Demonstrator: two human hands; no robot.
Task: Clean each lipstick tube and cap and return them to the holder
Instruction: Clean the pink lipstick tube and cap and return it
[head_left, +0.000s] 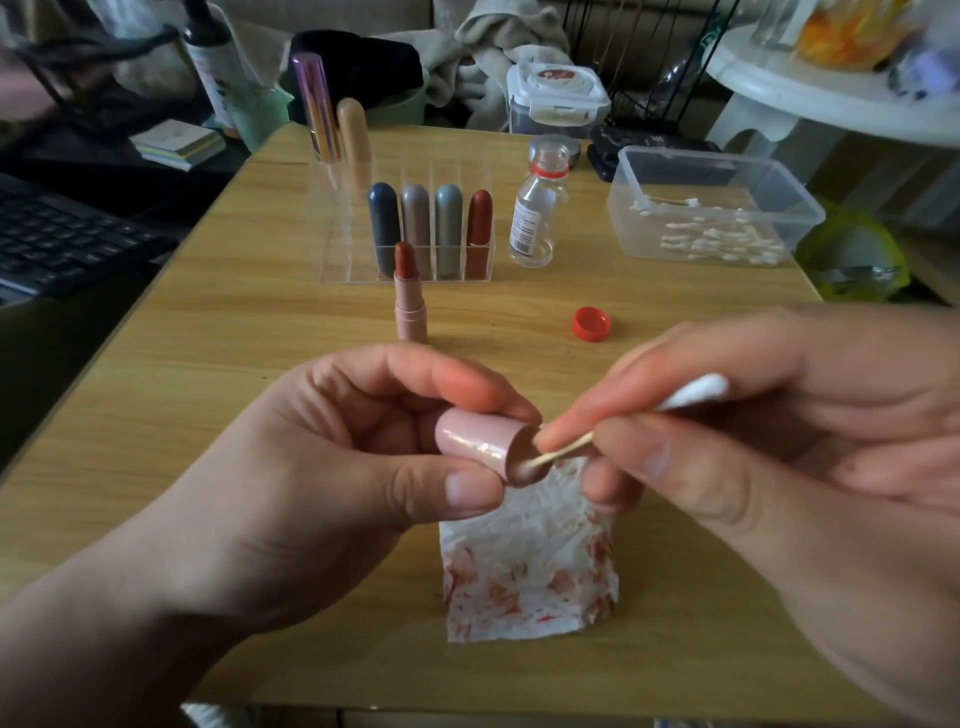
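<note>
The glossy pale-pink plastic lipstick cap (478, 439) looks light, rigid and slick, best taken across its barrel with the mouth left free. The left hand (332, 467) clamps it so between thumb and fingers. The right hand (753, 441) pinches a thin wooden cotton swab (563, 451), tip inside the cap's mouth. Just below the grip lies a red-stained white tissue (530, 571); beyond it stands the uncapped pink lipstick tube (410, 296).

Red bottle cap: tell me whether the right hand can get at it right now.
Probably yes: the red bottle cap lies on bare table just beyond the right hand, with nothing between them. But that hand pinches a cotton swab, so it would have to let go first.
</note>
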